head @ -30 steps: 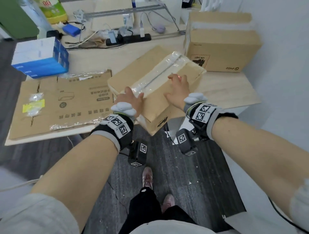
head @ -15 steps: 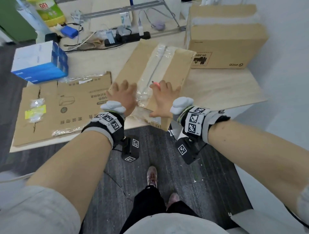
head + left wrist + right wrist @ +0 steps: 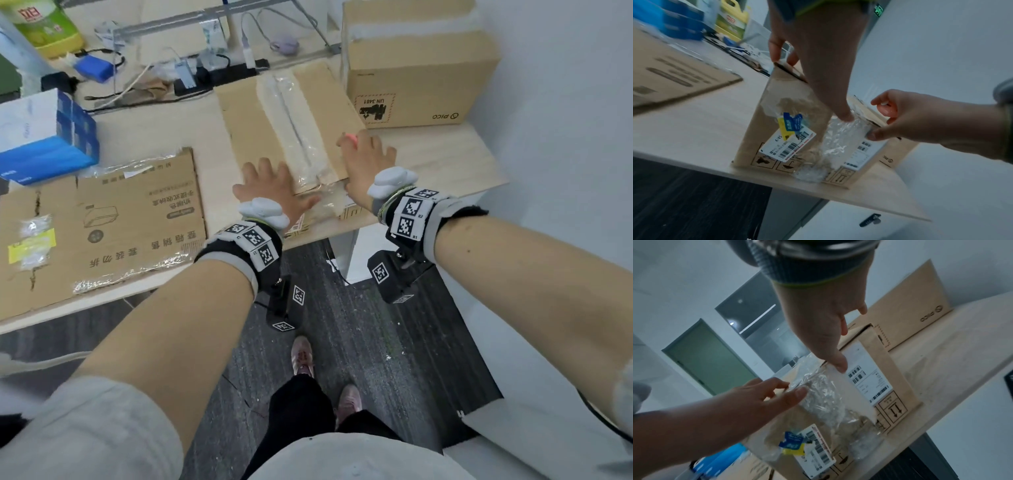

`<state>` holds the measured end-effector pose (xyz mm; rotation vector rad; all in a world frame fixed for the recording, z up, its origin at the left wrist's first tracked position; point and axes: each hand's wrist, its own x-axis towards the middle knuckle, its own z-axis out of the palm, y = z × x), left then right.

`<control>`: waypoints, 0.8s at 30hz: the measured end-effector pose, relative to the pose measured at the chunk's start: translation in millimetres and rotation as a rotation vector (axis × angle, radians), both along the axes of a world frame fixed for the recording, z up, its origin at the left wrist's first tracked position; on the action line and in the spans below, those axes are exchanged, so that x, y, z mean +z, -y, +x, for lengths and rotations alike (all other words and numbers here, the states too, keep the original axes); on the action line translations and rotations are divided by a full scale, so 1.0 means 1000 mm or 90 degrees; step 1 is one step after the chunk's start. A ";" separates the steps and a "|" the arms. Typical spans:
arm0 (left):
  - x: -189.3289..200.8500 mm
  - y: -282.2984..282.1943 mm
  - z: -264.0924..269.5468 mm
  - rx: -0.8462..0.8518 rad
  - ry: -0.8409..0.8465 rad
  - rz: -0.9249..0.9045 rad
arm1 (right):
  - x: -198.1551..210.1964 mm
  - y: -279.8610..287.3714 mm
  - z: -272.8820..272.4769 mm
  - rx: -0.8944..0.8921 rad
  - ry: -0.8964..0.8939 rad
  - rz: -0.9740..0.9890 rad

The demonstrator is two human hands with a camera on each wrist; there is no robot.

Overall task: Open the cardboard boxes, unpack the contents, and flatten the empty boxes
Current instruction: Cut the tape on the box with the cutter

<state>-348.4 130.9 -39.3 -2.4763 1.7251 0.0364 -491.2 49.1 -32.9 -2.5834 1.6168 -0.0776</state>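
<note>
A brown cardboard box (image 3: pixel 246 130) lies lengthwise on the table, its top seam sealed with clear tape (image 3: pixel 294 137) that runs down the near face (image 3: pixel 840 138). My left hand (image 3: pixel 270 192) lies flat on the near left of the top, fingers spread, thumb touching the crumpled tape (image 3: pixel 822 395). My right hand (image 3: pixel 368 161) rests on the near right of the top, its thumb (image 3: pixel 840 366) pressing the near edge by a white label (image 3: pixel 865 378). Something small and pink (image 3: pixel 351 138) shows at its index fingertip; I cannot tell what it is.
A bigger closed box (image 3: pixel 411 68) stands just beyond the right hand. A flattened carton (image 3: pixel 102 222) with a small plastic bag (image 3: pixel 30 243) covers the table's left. Blue-and-white boxes (image 3: pixel 44 137), a power strip and cables (image 3: pixel 219 77) sit behind. The table edge (image 3: pixel 445 209) is close.
The box has been turned from a slant to point straight away from me and now lies flat. My right hand has shifted toward the right edge, my left stays at the near end.
</note>
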 end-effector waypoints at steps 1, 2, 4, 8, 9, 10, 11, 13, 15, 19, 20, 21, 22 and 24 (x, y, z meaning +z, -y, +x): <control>0.000 0.006 -0.009 0.003 0.011 0.007 | 0.001 0.003 -0.006 -0.019 0.011 0.010; 0.000 0.011 -0.016 0.003 0.015 0.013 | 0.002 0.005 -0.010 -0.035 0.024 0.023; -0.002 0.022 -0.027 -0.012 0.011 0.012 | 0.004 0.008 -0.023 -0.057 0.060 0.047; -0.003 0.039 -0.037 -0.051 0.041 0.033 | -0.003 0.006 -0.043 -0.075 0.158 0.065; -0.003 0.042 -0.038 -0.065 0.052 0.043 | -0.006 0.006 -0.047 -0.079 0.174 0.070; -0.001 0.046 -0.040 -0.077 0.059 0.051 | -0.010 0.005 -0.050 -0.084 0.185 0.076; -0.001 0.050 -0.040 -0.087 0.065 0.057 | -0.014 0.004 -0.052 -0.091 0.192 0.082; 0.001 0.055 -0.039 -0.097 0.073 0.074 | -0.018 0.003 -0.049 -0.098 0.193 0.088; 0.002 0.063 -0.037 -0.099 0.070 0.107 | -0.023 0.003 -0.043 -0.110 0.179 0.083; 0.001 0.065 -0.024 -0.119 0.018 0.052 | -0.028 0.004 -0.024 -0.130 0.153 0.069; 0.001 0.066 -0.018 -0.138 -0.002 0.017 | -0.028 0.005 -0.021 -0.141 0.156 0.070; 0.001 0.067 -0.013 -0.174 -0.001 -0.025 | -0.029 0.006 -0.018 -0.153 0.163 0.071; 0.003 0.070 -0.009 -0.228 0.014 -0.069 | -0.028 0.007 -0.016 -0.163 0.168 0.072; 0.001 0.077 -0.005 -0.351 0.017 -0.096 | -0.028 0.008 -0.015 -0.171 0.179 0.079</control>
